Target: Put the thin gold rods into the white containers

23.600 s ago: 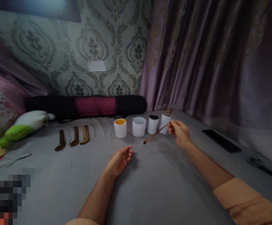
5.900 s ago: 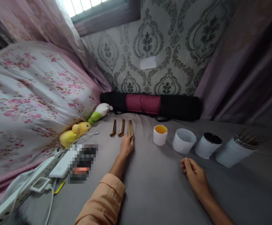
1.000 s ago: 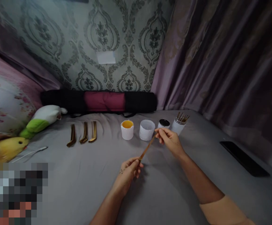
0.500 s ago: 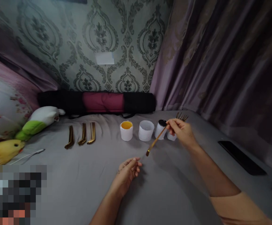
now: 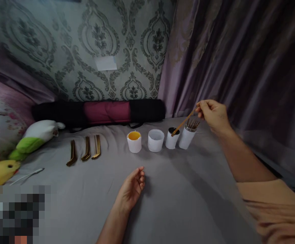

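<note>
My right hand (image 5: 210, 113) pinches the upper end of a thin brown-handled paintbrush (image 5: 184, 121). The brush slants down to the left, its tip overlapping the near rim of a small white pot (image 5: 172, 141) with a dark inside; whether it touches the rim I cannot tell. Low over the grey sheet is my left hand (image 5: 133, 186), fingers curled and thumb against the index finger. Anything in that pinch is too small to see. Left of the dark pot stand a wider white cup (image 5: 155, 143) and a white pot with yellow paint (image 5: 134, 145).
A white-wrapped jar (image 5: 186, 138) of brushes stands at the right of the row. Three bundles of bent gold strips (image 5: 86, 149) lie at the left. Beyond are plush birds (image 5: 40, 134), a white cable (image 5: 30, 174) and a long black-and-maroon roll (image 5: 106, 112) against the wall.
My right hand has moved up and right, taking the brush tip from near my left hand to the dark pot. My left hand has shifted slightly left. The view has turned a little right.
</note>
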A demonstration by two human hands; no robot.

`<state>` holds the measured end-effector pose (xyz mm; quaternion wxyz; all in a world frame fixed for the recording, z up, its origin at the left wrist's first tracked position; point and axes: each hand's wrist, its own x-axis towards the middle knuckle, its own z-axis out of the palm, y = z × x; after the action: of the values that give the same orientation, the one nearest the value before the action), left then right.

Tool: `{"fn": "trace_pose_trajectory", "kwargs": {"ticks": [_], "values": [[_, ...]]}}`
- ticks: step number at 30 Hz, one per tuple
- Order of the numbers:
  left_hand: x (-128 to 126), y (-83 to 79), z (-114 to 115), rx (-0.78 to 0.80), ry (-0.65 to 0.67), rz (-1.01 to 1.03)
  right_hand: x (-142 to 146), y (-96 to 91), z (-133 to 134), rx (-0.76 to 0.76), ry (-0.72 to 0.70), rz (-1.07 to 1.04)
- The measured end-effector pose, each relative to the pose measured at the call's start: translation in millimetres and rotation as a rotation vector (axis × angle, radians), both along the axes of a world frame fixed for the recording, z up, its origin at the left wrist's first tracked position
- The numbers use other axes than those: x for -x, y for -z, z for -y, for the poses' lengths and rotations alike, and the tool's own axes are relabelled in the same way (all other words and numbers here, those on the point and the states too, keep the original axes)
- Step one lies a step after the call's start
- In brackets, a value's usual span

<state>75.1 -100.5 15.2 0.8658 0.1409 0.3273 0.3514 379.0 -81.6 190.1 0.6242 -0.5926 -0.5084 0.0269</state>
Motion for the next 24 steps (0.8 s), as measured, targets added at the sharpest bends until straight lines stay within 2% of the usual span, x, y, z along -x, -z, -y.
{"fn": "trace_pose_trajectory", "kwargs": {"ticks": [4,9,16,24], "values": [[2.0,2.5,-1.8,0.011,0.005,0.038,-8.0,-5.9,-11.8,-0.012,0.047,0.085],[2.1,-0.3,-2.0,0.028,0.004,0.047,-12.2,-3.6,-22.5,0.018,0.072,0.193],[2.2,0.2,-2.2,0.034,0.006,0.050,-8.9,12.8,-34.2,0.128,0.061,0.307],[2.3,0.4,-2.0,0.027,0.001,0.044,0.4,30.2,-40.7,0.282,-0.016,0.427]]}}
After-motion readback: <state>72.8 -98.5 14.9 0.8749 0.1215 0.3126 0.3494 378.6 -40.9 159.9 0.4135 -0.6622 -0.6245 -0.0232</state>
